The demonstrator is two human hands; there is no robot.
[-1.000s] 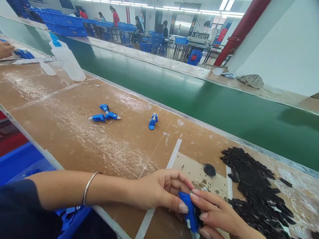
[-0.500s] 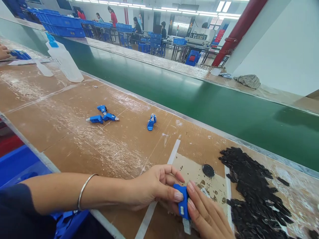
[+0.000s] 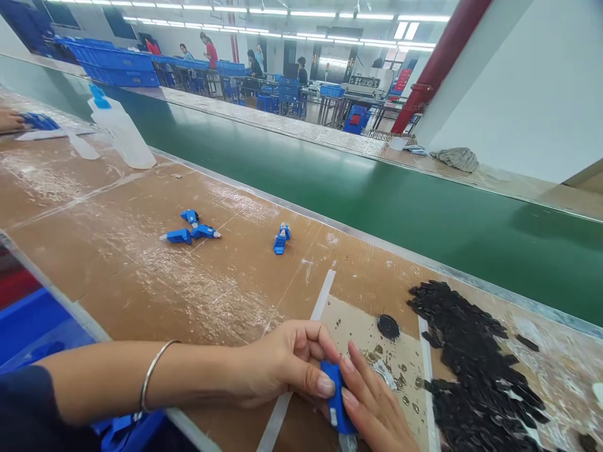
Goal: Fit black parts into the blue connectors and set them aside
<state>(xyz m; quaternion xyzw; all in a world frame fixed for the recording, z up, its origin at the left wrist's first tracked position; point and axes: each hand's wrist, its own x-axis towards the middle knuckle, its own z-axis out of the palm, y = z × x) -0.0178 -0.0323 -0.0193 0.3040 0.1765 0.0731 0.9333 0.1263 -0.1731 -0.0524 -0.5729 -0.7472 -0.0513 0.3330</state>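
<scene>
At the bottom of the head view, my left hand (image 3: 301,361) grips a blue plastic part (image 3: 336,398) between thumb and fingers. The part has a small pale window on its side and a clear-grey tab at its lower end. My right hand (image 3: 374,402) presses its fingers along the part's right side; its thumb is hidden. Beyond the hands, a similar blue part (image 3: 282,239) lies on the brown table (image 3: 235,276), and a cluster of several blue parts (image 3: 205,231) lies farther left.
Right of my hands is a heap of black pieces (image 3: 471,358). A round black cap (image 3: 388,326) lies on a stained beige sheet (image 3: 348,314). A white bottle (image 3: 123,132) stands far left, near another person's hand (image 3: 10,120). A green conveyor belt (image 3: 301,176) runs behind the table.
The view has tilted up slightly, so the table things sit lower. Both hands stay on the blue part, which has shifted slightly left and down in view.
</scene>
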